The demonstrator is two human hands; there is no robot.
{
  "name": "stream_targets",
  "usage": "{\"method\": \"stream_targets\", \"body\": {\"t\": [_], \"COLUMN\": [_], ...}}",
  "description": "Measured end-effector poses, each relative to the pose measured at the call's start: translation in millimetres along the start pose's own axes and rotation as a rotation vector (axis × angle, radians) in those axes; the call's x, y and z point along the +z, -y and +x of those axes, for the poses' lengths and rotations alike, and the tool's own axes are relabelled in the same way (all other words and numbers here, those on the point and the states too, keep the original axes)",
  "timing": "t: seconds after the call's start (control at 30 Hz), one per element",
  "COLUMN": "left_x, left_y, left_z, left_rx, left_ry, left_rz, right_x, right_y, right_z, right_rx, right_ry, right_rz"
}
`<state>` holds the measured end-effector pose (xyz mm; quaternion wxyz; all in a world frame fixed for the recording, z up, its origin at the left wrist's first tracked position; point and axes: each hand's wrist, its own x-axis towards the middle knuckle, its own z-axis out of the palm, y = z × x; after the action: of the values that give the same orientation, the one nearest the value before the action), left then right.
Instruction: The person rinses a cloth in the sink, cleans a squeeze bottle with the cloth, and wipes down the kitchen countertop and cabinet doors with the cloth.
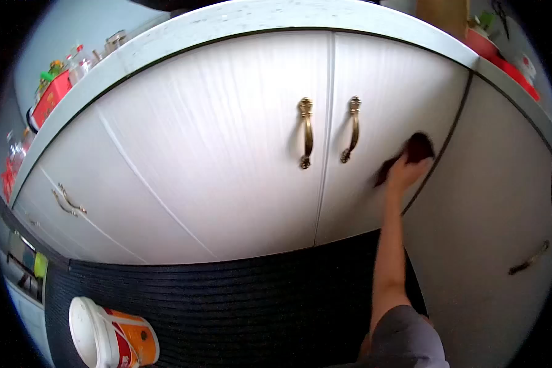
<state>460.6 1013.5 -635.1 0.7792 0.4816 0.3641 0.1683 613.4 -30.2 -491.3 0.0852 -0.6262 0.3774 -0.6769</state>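
1. While the right hand is at the cabinet door, it has hold of a dark cloth — fingers partly closed on it, exact bend too blurred to tell.
2. Cloth lies against the door's white front, near its right edge, right of and lower than the nearest handles; part of it sticks out above the hand, part to the lower left.
3. Left hand out of view — cannot tell how open it is or what it has.
4. Right arm reaches up from the lower right, bare below a grey sleeve.
5. Two ornate brass handles, left handle and right handle, upright on either side of the door seam.
6. More white doors run off to the left, with another pair of handles; shaded panel on the right has one handle low down.
7. Pale worktop above the doors; red box and bottles at its left.
8. Dark ribbed mat below; white-and-orange bucket on it, lower left, tilted in view.
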Motion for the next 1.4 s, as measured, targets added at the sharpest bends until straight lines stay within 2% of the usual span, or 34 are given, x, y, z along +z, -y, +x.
{"method": "stream_targets", "body": {"t": [0.07,0.1,0.13,0.17,0.23,0.3,0.33,0.37,0.4,0.43,0.47,0.5,0.57,0.6,0.7,0.8,0.83,0.87,0.97,1.03,1.1,1.17,1.23,1.3,1.4], "left_x": [81,60,80,85,101,116,112,140,161,174,187,223,247,254,255,255,252,248,237,245,248,252,247,253,263], "left_y": [7,17,24,36,60,100,124,149,170,191,212,221,245,249,264,261,264,269,279,280,278,284,285,281,278], "left_z": [-40,-6,-20,-11,0,2,14,1,-19,-27,-34,-65,-87,-97,-98,-91,-88,-86,-84,-88,-90,-92,-88,-90,-96], "left_rx": [0.048,0.008,0.026,0.057,0.055,0.142,0.110,0.092,0.112,0.036,-0.040,-0.059,-0.179,-0.216,-0.245,-0.248,-0.251,-0.254,-0.298,-0.350,-0.383,-0.410,-0.409,-0.396,-0.384], "left_ry": [0.120,0.120,0.034,0.077,0.016,-0.102,-0.013,-0.146,-0.069,0.048,0.166,0.077,0.195,0.262,0.379,0.309,0.284,0.286,0.272,0.235,0.215,0.213,0.223,0.225,0.250], "left_rz": [-0.041,0.004,0.009,0.046,0.003,0.011,-0.022,-0.078,0.058,0.050,0.050,0.046,0.154,0.218,0.245,0.202,0.182,0.123,0.016,0.005,0.036,0.048,0.064,0.091,0.110], "right_x": [1,16,5,-11,-3,9,7,7,7,6,3,-18,-16,-13,-2,-8,-9,-4,-1,-4,-13,-17,-14,-2,6], "right_y": [2,4,37,68,91,105,126,148,173,202,238,292,337,357,423,483,493,495,462,428,408,401,420,444,490], "right_z": [50,75,80,87,106,116,112,105,96,81,50,11,-34,-55,-115,-146,-148,-151,-137,-118,-92,-78,-99,-109,-122], "right_rx": [-0.106,-0.010,-0.018,-0.024,-0.058,-0.150,-0.155,-0.217,-0.315,-0.411,-0.460,-0.348,-0.693,-0.835,-1.056,-1.256,-1.315,-1.292,-1.401,-1.324,-1.154,-1.113,-1.068,-1.281,-1.424], "right_ry": [-0.081,-0.098,-0.080,-0.066,-0.052,-0.060,-0.028,-0.030,0.014,0.054,-0.037,0.046,0.004,-0.017,-0.051,-0.066,-0.090,-0.023,0.099,0.212,0.158,0.100,-0.002,0.043,0.036], "right_rz": [-0.032,0.124,0.288,0.446,0.205,0.044,0.110,0.110,0.129,0.145,0.059,0.344,0.165,0.125,0.286,0.362,0.367,0.397,0.583,0.559,0.469,0.365,0.355,0.487,0.727]}}
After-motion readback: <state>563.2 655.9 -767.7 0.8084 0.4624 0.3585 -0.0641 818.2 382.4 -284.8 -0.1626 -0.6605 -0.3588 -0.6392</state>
